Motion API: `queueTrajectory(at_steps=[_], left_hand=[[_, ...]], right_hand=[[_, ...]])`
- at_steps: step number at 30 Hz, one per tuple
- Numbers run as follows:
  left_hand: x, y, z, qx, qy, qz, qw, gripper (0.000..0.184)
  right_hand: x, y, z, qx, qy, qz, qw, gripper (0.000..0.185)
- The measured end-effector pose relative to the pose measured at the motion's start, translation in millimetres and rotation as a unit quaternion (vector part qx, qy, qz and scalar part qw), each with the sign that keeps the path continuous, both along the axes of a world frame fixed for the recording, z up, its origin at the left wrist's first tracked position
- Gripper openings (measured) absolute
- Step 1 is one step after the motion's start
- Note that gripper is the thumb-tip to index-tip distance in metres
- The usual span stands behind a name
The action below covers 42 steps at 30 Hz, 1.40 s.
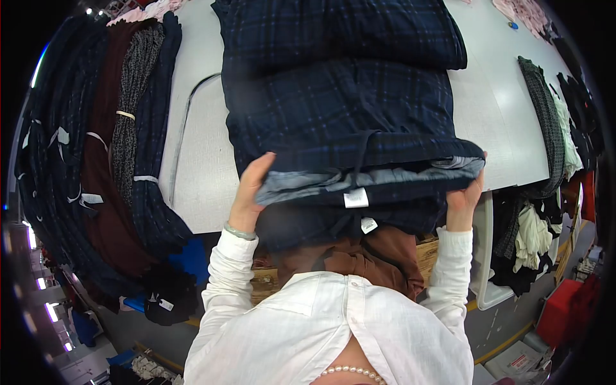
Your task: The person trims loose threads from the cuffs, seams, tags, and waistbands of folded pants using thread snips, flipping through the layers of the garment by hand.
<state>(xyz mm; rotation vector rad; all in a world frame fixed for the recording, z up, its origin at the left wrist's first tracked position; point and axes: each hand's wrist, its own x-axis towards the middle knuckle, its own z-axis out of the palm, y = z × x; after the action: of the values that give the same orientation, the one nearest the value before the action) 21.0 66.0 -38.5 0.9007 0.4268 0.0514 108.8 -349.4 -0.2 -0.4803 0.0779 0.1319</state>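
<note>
Dark blue plaid pants [346, 106] lie stretched up the table, with a drawstring at the front. Their waistband [308, 154] spans between my hands at the table's near edge, its lighter inner side showing. My left hand [247, 192] grips the left end, thumb on top and most fingers hidden by cloth. At the right end, my right hand [465, 199] is closed round the band, its fingers partly behind the cloth. A white label [356, 197] hangs from the waistband's middle. Below it, another dark waistband with a second white label [368, 224] droops over the edge.
Bundles of dark plaid, maroon [106, 135] and grey speckled cloth [133, 83], some tied with bands, hang along the left of the white table [199, 173]. Folded dark cloth [539, 115] lies at the right. Below that, a white bin [484, 256] holds black and cream garments.
</note>
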Motion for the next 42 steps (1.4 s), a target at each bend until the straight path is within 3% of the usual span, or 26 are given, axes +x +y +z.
queueTrajectory(at_steps=[1,3,4,5,7,9,10,11,13,14,15,16,17,19,25,29,31,32,35,36,37,38,39,40,41,42], left_hand=[[7.8,-4.1,1.7,-0.043,-0.012,-0.11,0.993,0.013],[18.9,2.4,-12.1,0.073,0.047,-0.173,0.981,0.014],[19.5,0.3,-5.0,0.244,0.033,-0.143,0.959,0.017],[18.2,-5.4,10.5,0.406,0.018,-0.107,0.907,0.02],[18.6,-17.1,42.0,0.623,-0.079,-0.073,0.774,0.027],[20.8,-30.3,74.2,0.735,-0.236,-0.09,0.629,0.035],[18.5,-38.4,85.7,0.763,-0.224,-0.176,0.58,0.046],[18.1,-48.6,81.4,0.811,-0.21,-0.21,0.504,0.044],[30.8,-56.0,44.2,0.848,-0.128,-0.294,0.422,0.039],[45.4,-52.2,39.8,0.813,-0.147,-0.259,0.5,0.024],[63.0,-45.7,80.0,0.609,0.021,-0.379,0.697,0.025],[74.3,-24.1,70.8,0.296,-0.008,-0.263,0.918,0.031],[82.5,-3.8,59.6,-0.065,-0.038,-0.109,0.991,0.038],[89.5,7.3,73.1,-0.139,-0.169,-0.045,0.975,0.051],[87.0,4.8,47.6,-0.184,-0.157,-0.025,0.97,0.048],[78.9,-4.4,36.1,-0.2,-0.162,-0.046,0.965,0.044],[78.4,-2.0,29.2,-0.187,-0.155,-0.024,0.97,0.043],[78.7,8.9,29.1,-0.22,-0.137,-0.053,0.964,0.044],[82.8,17.9,70.4,-0.064,-0.08,0.008,0.995,0.047],[89.5,25.9,70.2,-0.043,-0.072,0.025,0.996,0.048],[98.1,34.9,70.3,-0.02,-0.063,0.041,0.997,0.048],[104.0,40.4,70.4,0.002,-0.057,0.054,0.997,0.049],[106.5,44.2,62.3,0.084,-0.045,0.086,0.992,0.047],[110.8,45.5,51.2,0.163,-0.035,0.119,0.979,0.045],[115.5,46.8,40.2,0.242,-0.026,0.151,0.958,0.044],[111.7,29.0,43.6,0.376,-0.084,0.246,0.889,0.036]], right_hand=[[6.6,0.9,-4.8,-0.101,0.037,0.008,0.994,0.035],[27.2,0.7,-24.4,-0.297,0.106,0.023,0.949,0.035],[43.7,-3.3,-39.0,-0.456,0.048,0.112,0.881,0.033],[54.3,-14.9,-61.3,-0.676,-0.076,0.089,0.727,0.029],[34.5,20.6,-2.6,-0.872,-0.115,-0.157,0.449,0.018],[17.8,47.6,35.5,-0.765,-0.172,-0.141,0.605,0.012],[6.6,62.6,48.7,-0.699,-0.194,-0.13,0.676,0.009],[-4.6,81.9,59.9,-0.668,-0.261,-0.066,0.693,0.008],[-15.2,110.2,42.5,-0.618,-0.367,0.073,0.691,0.011],[-15.4,120.1,32.5,-0.651,-0.398,0.133,0.633,0.014],[-12.4,126.5,19.2,-0.647,-0.407,0.165,0.623,0.018],[-7.3,131.2,8.6,-0.642,-0.37,0.161,0.652,0.021],[-0.8,135.4,0.3,-0.633,-0.335,0.158,0.68,0.025],[17.2,147.0,19.7,-0.609,-0.275,0.162,0.726,0.034],[52.8,200.2,40.9,-0.614,-0.312,0.121,0.715,0.052],[64.9,232.7,21.8,-0.609,-0.423,-0.081,0.666,0.055],[67.7,230.6,21.9,-0.59,-0.473,-0.058,0.652,0.054],[67.8,227.9,17.7,-0.601,-0.488,-0.079,0.628,0.041],[69.2,203.4,29.7,-0.686,-0.508,0.024,0.521,0.024],[71.4,195.8,49.4,-0.68,-0.452,0.209,0.538,0.011],[70.2,194.5,51.2,-0.495,-0.339,0.291,0.745,0.017],[75.6,188.7,59.5,-0.357,-0.229,0.286,0.859,0.023],[85.0,181.0,68.0,-0.289,-0.181,0.25,0.906,0.028],[94.3,173.2,76.4,-0.215,-0.14,0.207,0.944,0.034],[103.7,169.8,68.5,-0.343,-0.217,0.102,0.908,0.042],[113.2,166.4,60.8,-0.473,-0.258,-0.018,0.842,0.05]])
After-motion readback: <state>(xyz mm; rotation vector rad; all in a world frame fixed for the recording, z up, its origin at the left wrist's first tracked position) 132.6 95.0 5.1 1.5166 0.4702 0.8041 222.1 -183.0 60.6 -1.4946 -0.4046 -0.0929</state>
